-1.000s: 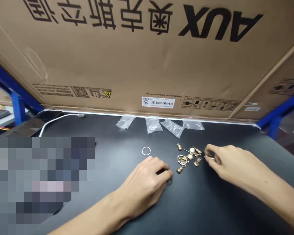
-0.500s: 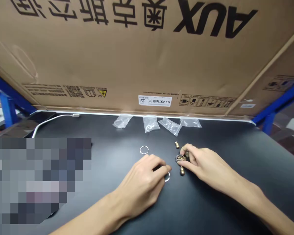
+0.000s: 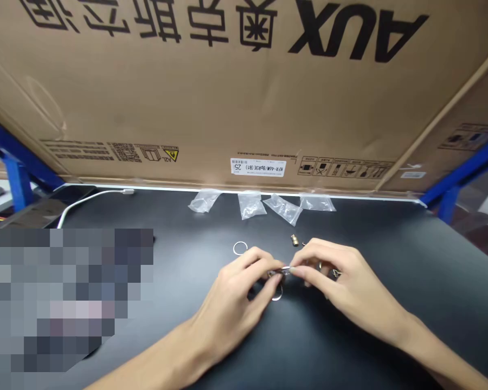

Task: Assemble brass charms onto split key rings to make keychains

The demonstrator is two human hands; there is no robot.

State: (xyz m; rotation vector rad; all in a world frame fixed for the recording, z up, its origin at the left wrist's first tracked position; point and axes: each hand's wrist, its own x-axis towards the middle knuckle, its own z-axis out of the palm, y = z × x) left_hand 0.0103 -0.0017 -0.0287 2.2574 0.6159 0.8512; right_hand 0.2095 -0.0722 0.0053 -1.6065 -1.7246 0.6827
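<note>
Pinching a small metal piece (image 3: 283, 270) between the closed fingertips of the left hand (image 3: 236, 295) and right hand (image 3: 344, 287), centre of the frame, just above the black bench (image 3: 390, 238). Blurring too much for telling its shape; showing a ring loop (image 3: 277, 296) just below, joined or not being unclear. Covering most of the brass charms (image 3: 335, 273) under the right hand. Lying apart, higher up: loose ring (image 3: 240, 248), brass bell (image 3: 295, 240), clear bags (image 3: 251, 206) along the cardboard box (image 3: 228, 108). Masking the lower left with a pixelated block (image 3: 75, 292).

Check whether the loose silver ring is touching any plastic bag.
Apart. The head view shows bare black table between the silver ring and the plastic bags.
</note>
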